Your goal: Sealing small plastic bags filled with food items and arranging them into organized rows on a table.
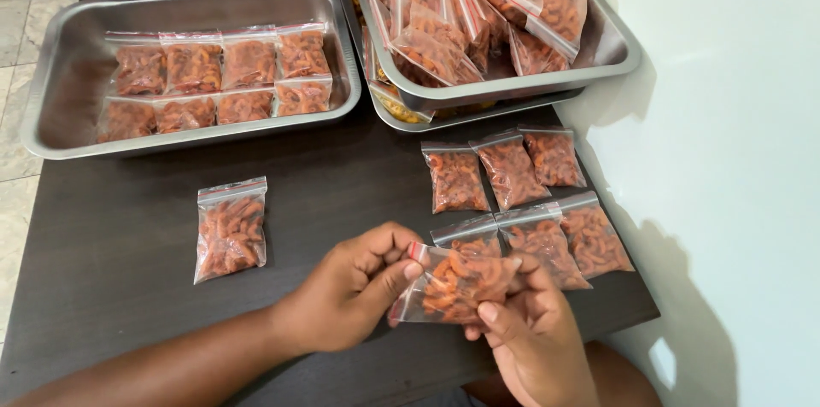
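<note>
I hold a small clear zip bag of orange-red curled snacks (457,286) at the six o'clock edge of the dark wooden table (128,287), lifted just above it. My left hand (354,287) pinches the bag's red-striped zip end between thumb and forefinger; my right hand (534,330) cups the filled bottom from below, thumb pressed against the plastic. To seal it well, I judge I should run the pinch along the whole strip, squeezing air out first and keeping snacks clear of the closure.

At nine o'clock from my hands a single sealed bag (231,228) lies flat. At two o'clock six more filled bags (521,202) lie in two rows, nearly touching. Farther off at eleven o'clock a shallow steel tray (60,74) holds eight bags lined up in two neat rows. At one o'clock a second steel tray (611,48), stacked on another, is heaped with loose bags.
</note>
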